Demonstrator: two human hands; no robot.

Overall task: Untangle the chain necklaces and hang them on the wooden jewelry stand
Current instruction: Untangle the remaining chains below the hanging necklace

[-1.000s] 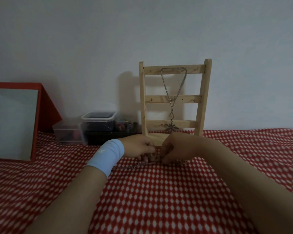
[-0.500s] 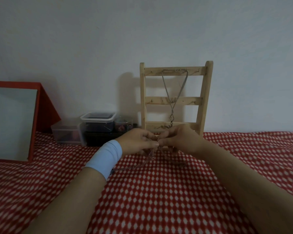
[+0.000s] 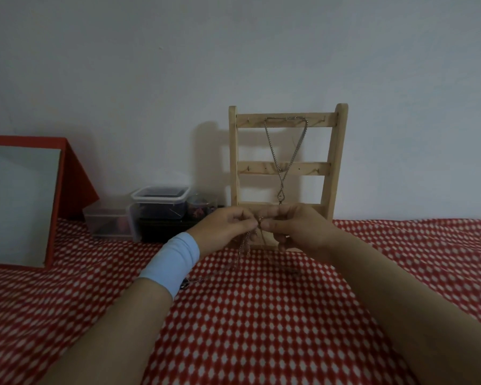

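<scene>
Hands met in front of the stand (image 3: 286,168), low at its base. Left hand (image 3: 225,232) and right hand (image 3: 297,229) were raised above the red checked cloth (image 3: 261,315), thumb and forefinger tips nearly touching each other. Both sets of fingers were pinched closed on the same chain (image 3: 243,247). Left fingers (image 3: 249,224) held it from the left, right fingers (image 3: 270,225) from the right, with a small ring or clasp showing between them (too small to tell which). Below the pinch, the chain dropped in a few thin strands to the cloth. It then trailed left along the cloth toward the left wrist, ending near a small dark piece (image 3: 184,285) just beside the wristband (image 3: 172,262). Strands were blurred, so tangle state was unclear.

Stand was upright against the wall (image 3: 233,51), wooden, three rungs with small pegs. One necklace (image 3: 285,154) already hung from the top rung, draped over two pegs and narrowing in a V to a pendant loop at the bottom rung, just above the right hand. Its lowest part was hidden behind the fingers.

Left of the stand, clear tubs (image 3: 159,207) sat stacked by the wall, contents dark and unreadable. Further left, a red-framed mirror (image 3: 20,204) leaned, tilted back. Both forearms reached in from the bottom edge, left one wearing the pale blue wristband.
</scene>
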